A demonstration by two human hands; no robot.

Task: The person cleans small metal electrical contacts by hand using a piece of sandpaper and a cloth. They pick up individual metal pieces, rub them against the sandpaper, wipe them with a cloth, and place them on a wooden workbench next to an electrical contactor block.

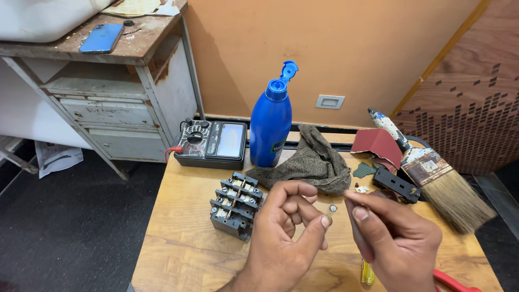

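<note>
Head view. Left hand (289, 232) is raised above the wooden counter (178, 238), fingers curled, thumb and forefinger pinched together at the tip; whether anything sits in that pinch cannot be made out. Right hand (397, 238) is closed around a thin dark tool shaft (357, 227), its tip pointing toward the left fingertips. A small round metal piece (333, 207), washer or screw head, shows just between the two hands, close to the tool tip; too small to say whether it is held or lies on the counter.

Just left of the left hand stands a dark terminal block (235, 204) with screws on top. Behind it: an analog meter (212, 143), a blue bottle (271, 121) with flip cap open, a grey-brown cloth (313, 159). To the right: a black plastic part (397, 184), red sandpaper (378, 145), a paintbrush (432, 173).

A yellow handle (367, 273) and a red handle (454, 282) are partly hidden below the right hand and cut off by the frame edge.
</note>
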